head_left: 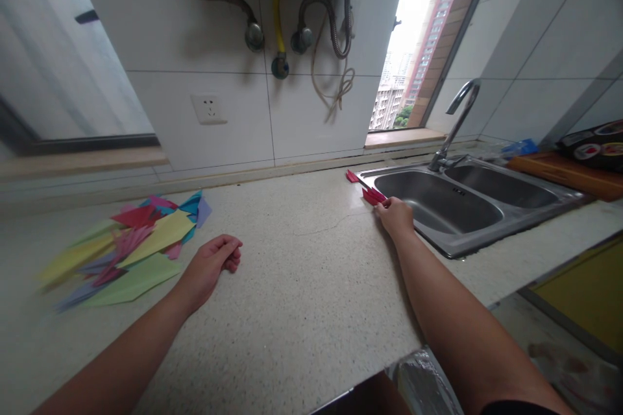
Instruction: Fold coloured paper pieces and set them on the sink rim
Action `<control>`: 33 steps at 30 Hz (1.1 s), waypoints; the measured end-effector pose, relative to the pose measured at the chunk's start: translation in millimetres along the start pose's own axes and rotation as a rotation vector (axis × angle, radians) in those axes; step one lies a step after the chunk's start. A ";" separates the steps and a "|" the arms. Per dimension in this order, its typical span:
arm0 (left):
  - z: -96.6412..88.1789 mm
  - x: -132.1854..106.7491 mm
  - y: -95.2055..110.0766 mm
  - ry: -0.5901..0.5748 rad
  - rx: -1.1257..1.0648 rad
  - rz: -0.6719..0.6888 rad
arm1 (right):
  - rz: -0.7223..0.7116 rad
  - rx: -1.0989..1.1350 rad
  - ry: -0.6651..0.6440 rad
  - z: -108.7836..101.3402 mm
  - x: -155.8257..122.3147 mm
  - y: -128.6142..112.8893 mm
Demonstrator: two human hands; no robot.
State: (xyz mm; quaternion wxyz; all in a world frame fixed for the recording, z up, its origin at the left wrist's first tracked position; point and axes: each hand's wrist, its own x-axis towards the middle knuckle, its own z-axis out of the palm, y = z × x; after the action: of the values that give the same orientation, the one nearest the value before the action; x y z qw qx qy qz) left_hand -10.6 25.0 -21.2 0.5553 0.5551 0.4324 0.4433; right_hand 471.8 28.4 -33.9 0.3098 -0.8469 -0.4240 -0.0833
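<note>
My right hand [396, 215] reaches out to the sink's left rim and pinches a small folded red paper piece [372, 195] that lies on the counter there. A second red paper piece [352, 176] lies a little farther back by the sink corner. My left hand [211, 266] rests on the speckled countertop [302, 272] with its fingers curled in, holding nothing. Just to its left lies a pile of coloured folded papers [131, 246] in yellow, green, pink, red and blue.
A steel double sink [457, 246] with a curved tap [455, 123] sits to the right. A wooden board [564, 175] and a dark packet [594, 146] lie beyond it. Hoses and a wall socket [208, 108] are on the tiled wall. The counter's front edge is near me.
</note>
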 end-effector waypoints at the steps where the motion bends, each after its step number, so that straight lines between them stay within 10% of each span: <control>1: 0.2 -0.3 0.5 -0.003 0.002 0.001 | 0.001 0.001 0.000 0.3 0.0 -0.2; 33: -1.8 2.0 -4.0 -0.005 0.036 -0.007 | 0.055 -0.010 -0.021 -1.9 -4.7 -6.9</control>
State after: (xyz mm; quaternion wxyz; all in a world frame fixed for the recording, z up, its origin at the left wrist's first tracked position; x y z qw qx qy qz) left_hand -11.8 27.4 -25.1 0.5478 0.5647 0.4409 0.4319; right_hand 463.8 27.3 -31.1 0.3035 -0.8606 -0.4033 -0.0679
